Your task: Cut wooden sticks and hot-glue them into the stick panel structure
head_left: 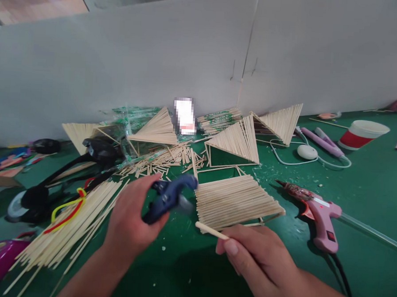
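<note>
On a green bench [172, 275], a slatted pale-wood panel [232, 201] is lying; left-hand [128, 213] fingers are gripping a dark-blue, cutter-like tool [169, 195], right-hand [262, 260] fingers pinching a slim wooden stick [210, 230] by the panel's near edge; trimming is seemingly underway, next calling for steadily aligning stick and tool.

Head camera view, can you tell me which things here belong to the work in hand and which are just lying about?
Likely in the work:
- dark blue hand tool, in the left hand
- wooden stick, in the right hand
- slatted panel
- long loose sticks
- pink glue gun

Seemingly just lying about:
- red-and-white cup
- white rounded object
</note>
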`<action>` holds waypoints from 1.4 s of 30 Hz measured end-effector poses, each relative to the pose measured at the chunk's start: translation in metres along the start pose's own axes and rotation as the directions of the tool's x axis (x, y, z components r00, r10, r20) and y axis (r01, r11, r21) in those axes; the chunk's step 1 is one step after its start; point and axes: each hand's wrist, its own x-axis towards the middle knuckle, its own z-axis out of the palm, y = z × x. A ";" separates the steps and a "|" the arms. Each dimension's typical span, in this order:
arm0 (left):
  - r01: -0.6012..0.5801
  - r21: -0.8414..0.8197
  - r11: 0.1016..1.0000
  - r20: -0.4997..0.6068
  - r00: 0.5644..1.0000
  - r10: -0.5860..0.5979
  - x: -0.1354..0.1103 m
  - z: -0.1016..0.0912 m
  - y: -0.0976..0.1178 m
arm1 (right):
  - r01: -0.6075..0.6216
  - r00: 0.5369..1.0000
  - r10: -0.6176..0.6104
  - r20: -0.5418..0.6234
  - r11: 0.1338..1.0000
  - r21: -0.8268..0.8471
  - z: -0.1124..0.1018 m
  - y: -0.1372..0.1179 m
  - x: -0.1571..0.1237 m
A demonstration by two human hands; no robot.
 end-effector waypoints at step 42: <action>-0.241 -0.152 0.958 0.204 0.941 0.269 -0.004 0.004 0.050 | -0.044 0.969 0.173 0.176 0.823 -0.567 0.020 0.013 0.004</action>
